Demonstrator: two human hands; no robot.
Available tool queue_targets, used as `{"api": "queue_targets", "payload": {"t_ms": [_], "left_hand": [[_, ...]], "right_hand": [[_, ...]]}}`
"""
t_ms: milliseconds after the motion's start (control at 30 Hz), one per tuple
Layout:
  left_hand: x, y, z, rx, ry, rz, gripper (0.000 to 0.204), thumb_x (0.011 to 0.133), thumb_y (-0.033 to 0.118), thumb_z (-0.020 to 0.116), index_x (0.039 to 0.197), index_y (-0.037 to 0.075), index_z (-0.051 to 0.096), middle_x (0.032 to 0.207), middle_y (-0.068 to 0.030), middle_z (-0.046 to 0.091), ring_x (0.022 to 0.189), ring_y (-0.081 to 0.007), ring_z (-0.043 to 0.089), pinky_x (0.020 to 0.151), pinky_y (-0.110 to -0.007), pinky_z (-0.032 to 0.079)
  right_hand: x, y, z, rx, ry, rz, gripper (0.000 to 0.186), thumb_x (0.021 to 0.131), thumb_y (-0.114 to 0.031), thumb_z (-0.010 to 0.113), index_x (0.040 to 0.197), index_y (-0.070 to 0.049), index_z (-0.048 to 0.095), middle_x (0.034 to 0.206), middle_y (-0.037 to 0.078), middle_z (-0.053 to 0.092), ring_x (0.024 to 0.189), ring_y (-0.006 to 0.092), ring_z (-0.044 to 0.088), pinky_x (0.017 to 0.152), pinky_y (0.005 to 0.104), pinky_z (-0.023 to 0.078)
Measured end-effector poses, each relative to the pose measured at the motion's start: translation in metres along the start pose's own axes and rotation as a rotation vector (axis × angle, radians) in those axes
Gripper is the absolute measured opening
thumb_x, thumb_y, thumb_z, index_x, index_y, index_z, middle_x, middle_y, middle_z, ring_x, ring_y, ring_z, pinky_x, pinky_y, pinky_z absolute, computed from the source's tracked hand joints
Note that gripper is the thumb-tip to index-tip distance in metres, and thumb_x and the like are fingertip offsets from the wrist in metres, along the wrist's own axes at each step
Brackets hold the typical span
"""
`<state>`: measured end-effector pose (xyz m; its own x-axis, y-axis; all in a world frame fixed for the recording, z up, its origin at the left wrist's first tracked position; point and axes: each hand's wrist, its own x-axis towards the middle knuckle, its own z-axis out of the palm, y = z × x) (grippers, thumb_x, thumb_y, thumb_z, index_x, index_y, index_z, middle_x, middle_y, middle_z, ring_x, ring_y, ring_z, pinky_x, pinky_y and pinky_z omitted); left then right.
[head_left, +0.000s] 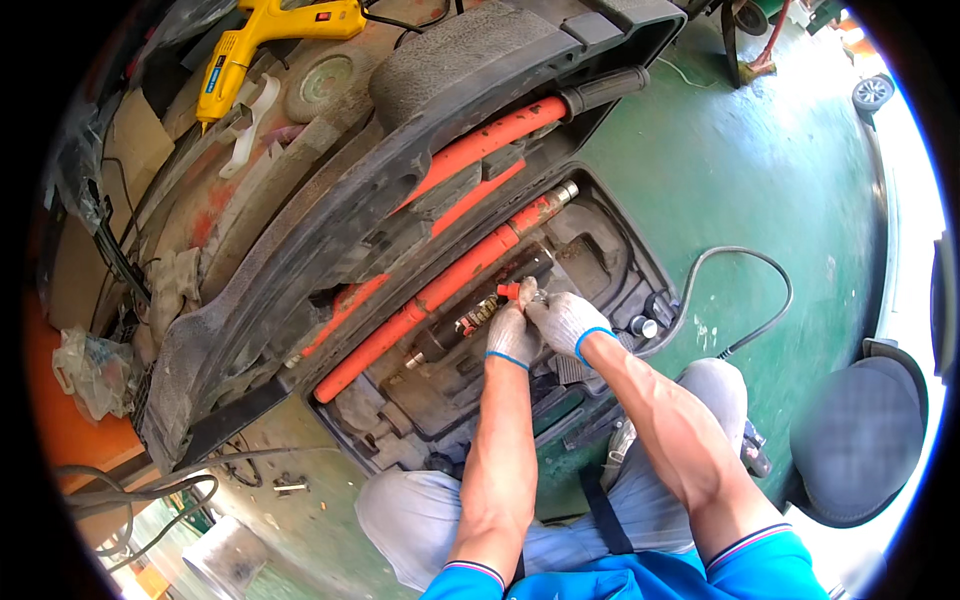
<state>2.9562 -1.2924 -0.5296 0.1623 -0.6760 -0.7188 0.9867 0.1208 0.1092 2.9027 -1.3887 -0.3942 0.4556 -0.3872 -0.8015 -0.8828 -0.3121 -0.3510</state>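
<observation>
My left hand (509,328) and my right hand (570,318) meet over an open black plastic tool case (420,455). Each wears a pale knitted work glove with a blue cuff. Both are closed at the fingertips around a small fitting with a red end (508,291) and a bit of bare metal; the fingers hide much of it. Just beyond them a black cylinder (460,330) lies in the case, with a coil spring (477,317) against it. A long red tube (440,288) runs along the case's far side, scuffed, with a silver end.
The raised lid holds more red tubes (500,135). Behind it stands a cluttered bench with a yellow glue gun (232,72). A black hose (765,255) loops over the green floor to the right. A dark round-topped object (858,440) stands far right, and cables (140,495) hang at lower left.
</observation>
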Motion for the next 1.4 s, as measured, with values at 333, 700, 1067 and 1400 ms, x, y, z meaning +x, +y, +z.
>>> {"api": "queue_targets", "payload": {"t_ms": [333,700,1067,1400], "left_hand": [[-0.016,0.005,0.001,0.087,-0.023,0.011,0.04,0.104,0.047,0.067,0.112,0.008,0.069,0.101,-0.0083,0.072,0.096,-0.0236,0.068,0.091,-0.039,0.055],[-0.006,-0.024,0.008,-0.21,-0.35,0.221,0.044,0.109,0.047,0.056,0.107,0.005,0.07,0.112,-0.0145,0.074,0.112,-0.034,0.068,0.105,-0.049,0.052],[-0.025,-0.03,0.079,-0.457,0.02,0.191,0.051,0.094,0.045,0.07,0.081,-0.004,0.074,0.072,-0.0133,0.071,0.067,-0.0229,0.066,0.064,-0.045,0.051],[0.008,-0.019,-0.013,-0.116,-0.218,0.207,0.047,0.106,0.05,0.06,0.102,0.004,0.067,0.107,-0.0136,0.073,0.104,-0.0314,0.07,0.101,-0.046,0.053]], "right_hand": [[-0.023,-0.014,-0.014,0.109,0.028,0.056,0.068,0.102,-0.055,0.042,0.137,-0.001,0.066,0.13,0.031,0.068,0.126,0.0441,0.064,0.108,0.0478,0.05],[-0.011,-0.008,0.013,0.183,0.25,-0.008,0.064,0.103,-0.059,0.044,0.131,-0.009,0.071,0.138,0.018,0.068,0.129,0.0366,0.064,0.112,0.0447,0.047],[-0.012,0.005,0.006,0.12,0.217,0.046,0.062,0.105,-0.055,0.041,0.137,-0.011,0.069,0.137,0.019,0.069,0.133,0.0358,0.062,0.11,0.0462,0.048],[-0.005,-0.01,0.021,0.2,0.265,0.005,0.059,0.103,-0.056,0.047,0.122,-0.007,0.072,0.128,0.02,0.072,0.127,0.0388,0.064,0.11,0.0456,0.048]]}}
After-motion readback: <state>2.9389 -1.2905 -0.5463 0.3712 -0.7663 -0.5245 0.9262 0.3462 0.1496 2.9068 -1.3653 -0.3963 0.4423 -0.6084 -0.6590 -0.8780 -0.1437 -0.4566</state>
